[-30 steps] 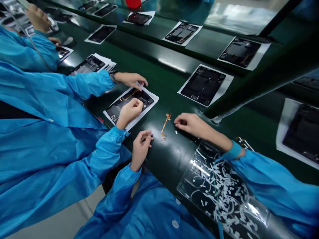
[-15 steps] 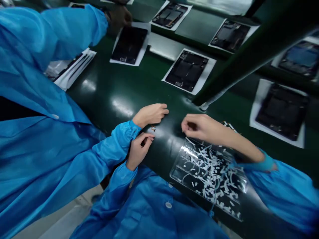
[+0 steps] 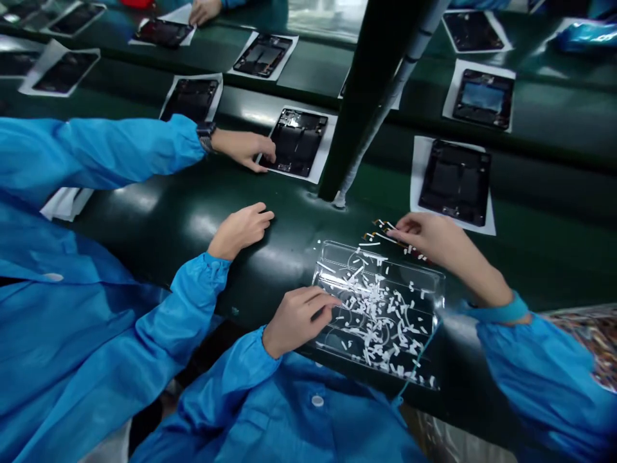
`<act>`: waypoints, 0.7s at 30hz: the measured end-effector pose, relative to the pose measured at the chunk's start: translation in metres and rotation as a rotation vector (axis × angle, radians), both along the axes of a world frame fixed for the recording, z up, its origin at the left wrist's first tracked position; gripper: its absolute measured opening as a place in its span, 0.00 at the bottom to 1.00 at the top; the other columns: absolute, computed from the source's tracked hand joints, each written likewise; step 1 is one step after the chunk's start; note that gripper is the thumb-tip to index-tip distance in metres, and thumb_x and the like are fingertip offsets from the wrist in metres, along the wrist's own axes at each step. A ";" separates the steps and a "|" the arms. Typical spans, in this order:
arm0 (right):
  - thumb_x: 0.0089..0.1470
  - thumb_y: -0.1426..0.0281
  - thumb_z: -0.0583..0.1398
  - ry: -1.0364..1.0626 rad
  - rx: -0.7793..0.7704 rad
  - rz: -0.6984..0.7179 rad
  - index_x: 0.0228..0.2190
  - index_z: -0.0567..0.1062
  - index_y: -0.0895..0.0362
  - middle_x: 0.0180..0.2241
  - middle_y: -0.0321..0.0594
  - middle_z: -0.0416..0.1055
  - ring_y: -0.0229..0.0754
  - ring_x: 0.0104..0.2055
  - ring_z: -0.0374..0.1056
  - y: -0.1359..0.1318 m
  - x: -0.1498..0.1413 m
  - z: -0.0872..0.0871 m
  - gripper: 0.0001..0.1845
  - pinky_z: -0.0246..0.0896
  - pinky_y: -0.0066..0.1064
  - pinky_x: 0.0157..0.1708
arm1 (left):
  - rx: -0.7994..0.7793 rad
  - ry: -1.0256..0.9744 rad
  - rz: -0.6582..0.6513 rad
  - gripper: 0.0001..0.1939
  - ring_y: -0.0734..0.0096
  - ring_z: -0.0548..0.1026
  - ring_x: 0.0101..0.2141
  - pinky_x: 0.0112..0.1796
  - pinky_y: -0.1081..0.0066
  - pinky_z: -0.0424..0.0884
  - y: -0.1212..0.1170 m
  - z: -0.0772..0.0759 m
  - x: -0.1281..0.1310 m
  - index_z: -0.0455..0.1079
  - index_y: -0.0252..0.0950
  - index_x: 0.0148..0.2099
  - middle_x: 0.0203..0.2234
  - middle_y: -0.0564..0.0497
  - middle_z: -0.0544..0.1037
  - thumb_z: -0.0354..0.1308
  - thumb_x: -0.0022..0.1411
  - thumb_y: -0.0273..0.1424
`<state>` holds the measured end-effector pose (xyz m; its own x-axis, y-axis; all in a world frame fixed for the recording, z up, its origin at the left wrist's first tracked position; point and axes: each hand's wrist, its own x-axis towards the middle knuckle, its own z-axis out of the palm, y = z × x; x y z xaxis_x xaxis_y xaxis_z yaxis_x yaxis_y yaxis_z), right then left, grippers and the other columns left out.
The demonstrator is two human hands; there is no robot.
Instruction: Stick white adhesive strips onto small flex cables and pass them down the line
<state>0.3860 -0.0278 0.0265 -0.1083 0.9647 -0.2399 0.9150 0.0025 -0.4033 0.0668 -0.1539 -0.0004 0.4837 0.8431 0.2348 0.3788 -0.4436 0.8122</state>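
Observation:
My left hand (image 3: pixel 299 316) lies on the near left edge of a clear plastic tray (image 3: pixel 429 283) strewn with several white slips, its fingers loosely apart and holding nothing. At the tray's far edge, my right hand (image 3: pixel 431 236) has its fingertips pinched on a small pile of orange flex cables (image 3: pixel 378 226). The tray sits on the dark green belt (image 3: pixel 159 212) in front of me.
A co-worker in a blue coat at my left rests one hand (image 3: pixel 240 228) on the belt and the other hand (image 3: pixel 245 148) on a black tablet frame on white paper (image 3: pixel 297 138). More frames on paper lie across the belt (image 3: pixel 456 180). A dark post (image 3: pixel 357 96) rises behind the tray.
The view swung right. My left hand moved from the belt's edge onto the tray. My right hand moved to the cables beyond the tray. The single cable on the belt is out of sight.

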 end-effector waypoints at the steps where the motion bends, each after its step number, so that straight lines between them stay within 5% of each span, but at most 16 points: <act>1: 0.55 0.49 0.62 -0.009 0.055 -0.019 0.44 0.79 0.59 0.41 0.53 0.77 0.55 0.41 0.73 0.008 0.000 -0.007 0.27 0.66 0.42 0.37 | 0.009 0.000 0.011 0.13 0.68 0.81 0.36 0.39 0.69 0.78 0.000 -0.001 0.001 0.76 0.36 0.46 0.37 0.50 0.82 0.51 0.69 0.23; 4: 0.51 0.54 0.65 -0.018 0.143 -0.044 0.51 0.78 0.61 0.48 0.57 0.73 0.60 0.50 0.69 0.030 0.005 -0.026 0.31 0.64 0.46 0.47 | 0.015 -0.010 0.048 0.12 0.71 0.80 0.35 0.39 0.70 0.78 -0.004 -0.004 0.005 0.76 0.37 0.45 0.36 0.49 0.82 0.52 0.69 0.23; 10: 0.53 0.64 0.61 0.074 0.125 -0.105 0.32 0.81 0.58 0.32 0.47 0.76 0.48 0.34 0.69 0.057 0.024 -0.038 0.11 0.62 0.39 0.40 | -0.030 0.000 0.037 0.11 0.69 0.80 0.36 0.39 0.69 0.77 -0.010 -0.006 0.011 0.76 0.38 0.46 0.37 0.49 0.81 0.52 0.70 0.24; 21: 0.60 0.61 0.59 0.501 0.317 -0.252 0.36 0.73 0.57 0.33 0.46 0.78 0.40 0.32 0.70 0.005 0.041 -0.004 0.11 0.65 0.31 0.34 | -0.032 0.012 -0.026 0.12 0.69 0.80 0.36 0.38 0.70 0.78 -0.002 -0.001 0.023 0.77 0.36 0.46 0.37 0.48 0.82 0.52 0.70 0.24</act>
